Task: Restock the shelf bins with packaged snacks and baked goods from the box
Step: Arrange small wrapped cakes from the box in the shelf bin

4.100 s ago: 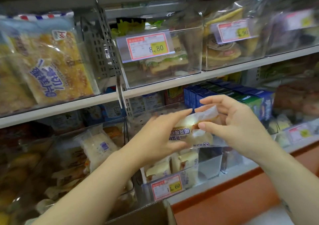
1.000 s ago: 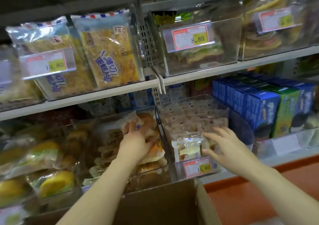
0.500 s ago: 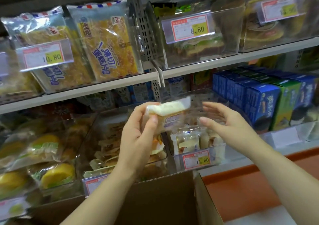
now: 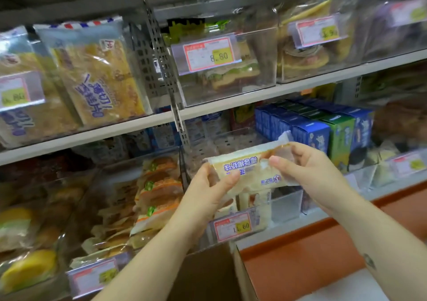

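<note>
White film wraps the packet (image 4: 251,170), which hangs in the air between both hands, lying roughly level, just above and in front of the clear bin (image 4: 286,202) on the lower shelf. The step in hand looks like placing: the packet is out of the box (image 4: 208,273) and not yet in the bin. The next move probably calls for tipping it on end and sliding it down beside the like packets (image 4: 254,202) standing there, without crushing the soft bread. The left hand (image 4: 205,194) pinches the packet's left end between thumb and fingers. The right hand (image 4: 318,173) pinches the right end, its fingers curled over the top edge. Both forearms reach up from below.
</note>
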Tool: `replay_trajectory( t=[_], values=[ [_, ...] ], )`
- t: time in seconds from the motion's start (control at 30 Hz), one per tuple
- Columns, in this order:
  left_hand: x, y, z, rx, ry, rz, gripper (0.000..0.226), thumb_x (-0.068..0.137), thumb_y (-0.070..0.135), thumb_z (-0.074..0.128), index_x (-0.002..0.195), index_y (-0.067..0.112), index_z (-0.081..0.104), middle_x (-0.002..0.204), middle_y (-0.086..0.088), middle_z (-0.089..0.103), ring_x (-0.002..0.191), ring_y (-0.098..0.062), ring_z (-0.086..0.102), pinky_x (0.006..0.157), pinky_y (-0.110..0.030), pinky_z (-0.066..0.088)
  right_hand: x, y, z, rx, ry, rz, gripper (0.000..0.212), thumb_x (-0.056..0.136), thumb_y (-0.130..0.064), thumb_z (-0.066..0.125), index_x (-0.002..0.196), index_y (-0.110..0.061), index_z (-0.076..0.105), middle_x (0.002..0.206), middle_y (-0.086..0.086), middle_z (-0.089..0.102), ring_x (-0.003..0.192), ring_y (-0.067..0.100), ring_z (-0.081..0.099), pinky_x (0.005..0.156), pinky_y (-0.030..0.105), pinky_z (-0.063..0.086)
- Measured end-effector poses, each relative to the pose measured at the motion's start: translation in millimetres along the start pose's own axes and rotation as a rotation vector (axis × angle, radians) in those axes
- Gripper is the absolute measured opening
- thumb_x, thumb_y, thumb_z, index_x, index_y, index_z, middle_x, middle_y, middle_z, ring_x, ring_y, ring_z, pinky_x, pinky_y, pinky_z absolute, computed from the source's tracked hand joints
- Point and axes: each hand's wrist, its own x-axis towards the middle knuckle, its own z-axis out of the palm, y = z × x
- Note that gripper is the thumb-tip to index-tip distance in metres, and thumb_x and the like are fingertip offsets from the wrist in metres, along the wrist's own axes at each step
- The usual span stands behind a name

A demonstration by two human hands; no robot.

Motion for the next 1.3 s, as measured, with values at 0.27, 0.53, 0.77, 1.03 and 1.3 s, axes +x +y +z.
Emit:
replay_trajectory(
  t=[0.27, 0.53, 0.77, 1.03, 1.3],
  values=[
    [29.6, 28.5, 30.8, 0.508, 0.071, 0.455, 0.075, 0.086, 0.032, 0.067, 0.146, 0.043, 0.023, 0.136, 0.028, 0.034, 0.122, 0.017, 0.028, 0.098, -0.005, 0.022, 0.3, -37.1, -36.5, -0.379, 0.262, -0.329, 0.034, 0.079, -0.020, 0.074, 0.111, -0.027, 0.066, 0.099, -0.017, 0.067, 0.097, -0.004, 0.060, 0.085, 0.014, 0.047],
    [58.1, 60.1, 63.1, 0.677, -0.201, 0.592, 0.080, 0.086, 0.019, 0.070, 0.148, 0.037, 0.022, 0.127, 0.016, 0.052, 0.110, -0.001, 0.054, 0.096, -0.020, 0.045, 8.5, -36.2, -39.4, -0.734, 0.191, -0.395, 0.038, 0.080, -0.021, 0.072, 0.117, -0.025, 0.065, 0.106, -0.003, 0.069, 0.099, 0.017, 0.063, 0.087, 0.040, 0.050],
    [79.5, 32.8, 64.1, 0.439, -0.010, 0.507, 0.044, 0.085, 0.016, 0.071, 0.114, 0.039, 0.049, 0.106, 0.015, 0.061, 0.093, -0.003, 0.062, 0.074, -0.024, 0.057, 17.4, -5.1, -50.2, -0.431, 0.318, -0.287, 0.052, 0.076, -0.025, 0.078, 0.122, -0.026, 0.054, 0.115, -0.015, 0.056, 0.103, 0.004, 0.056, 0.087, 0.023, 0.049],
    [96.7, -5.7, 64.6, -0.125, 0.153, 0.112, 0.043, 0.079, 0.016, 0.075, 0.118, 0.017, 0.055, 0.110, -0.004, 0.070, 0.097, -0.020, 0.070, 0.083, -0.046, 0.058, 18.9, 47.1, -51.3, -0.402, 0.179, 0.056, 0.039, 0.082, -0.016, 0.073, 0.118, -0.021, 0.060, 0.101, -0.011, 0.062, 0.089, 0.005, 0.060, 0.071, 0.012, 0.042],
    [101.2, -17.4, 45.5, 0.025, 0.211, 0.099, 0.023, 0.081, 0.019, 0.075, 0.102, 0.012, 0.067, 0.093, -0.003, 0.075, 0.088, -0.018, 0.072, 0.084, -0.046, 0.057, 20.5, 64.1, -50.3, -0.479, 0.119, 0.112, 0.031, 0.084, -0.015, 0.070, 0.115, -0.019, 0.065, 0.099, -0.009, 0.064, 0.079, -0.005, 0.058, 0.063, 0.001, 0.040]
  ],
)
